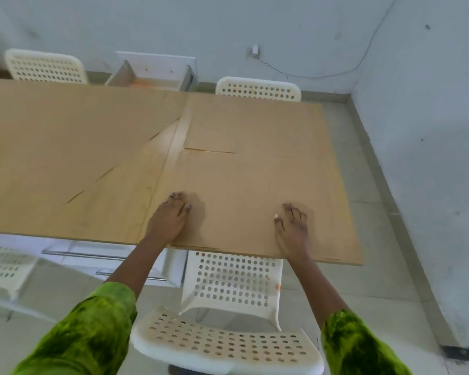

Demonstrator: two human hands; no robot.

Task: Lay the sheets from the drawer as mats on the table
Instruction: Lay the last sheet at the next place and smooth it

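Observation:
Brown paper sheets cover the wooden table (157, 163). The nearest sheet (238, 190) lies flat at the table's front right, its near edge along the table edge. My left hand (171, 215) presses flat on its left part, fingers straight. My right hand (293, 226) presses flat on its right part. A second sheet (249, 123) lies behind it at the far right. A large sheet (65, 147) covers the table's left side, with a few creases. An open white drawer (155, 74) stands beyond the far edge, something orange inside.
A white perforated chair (228, 315) stands right in front of me under the table edge. More white chairs stand at the far left (46, 66), far right (257, 89) and near left (3, 269). White drawer fronts (98, 255) sit under the table. The wall (431, 158) runs close on the right.

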